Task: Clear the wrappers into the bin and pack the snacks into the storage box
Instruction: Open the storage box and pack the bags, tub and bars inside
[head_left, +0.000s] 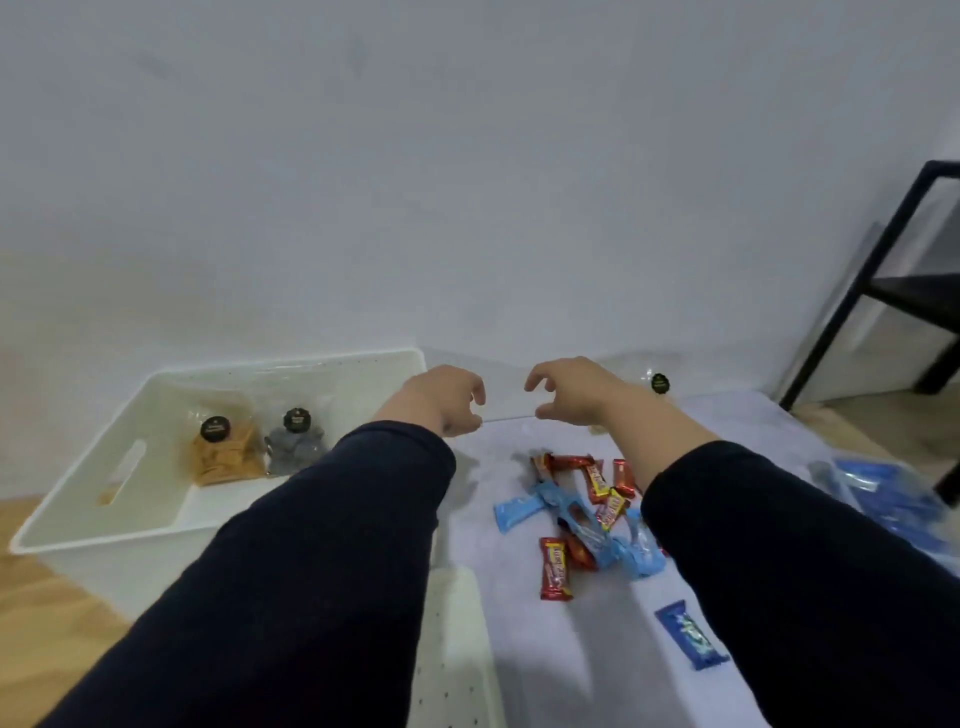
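Note:
My left hand (447, 400) and my right hand (576, 392) reach forward side by side, fingers curled. Each pinches an edge of a clear plastic bag (506, 395) stretched between them at the table's far side. A black round sticker (660, 383) shows on clear plastic just right of my right hand. The white storage box (104, 514) stands at the left and holds a bag of orange crackers (223, 457) and a bag of grey snacks (296, 447). Red and light-blue wrapped bars (582, 514) lie in a pile below my hands.
A dark blue bar (691, 642) lies alone near the front. Blue packets (883, 493) sit at the right edge. A white perforated container (457, 649) stands at the bottom, between my sleeves. A black shelf frame (872, 280) stands at the right, against the white wall.

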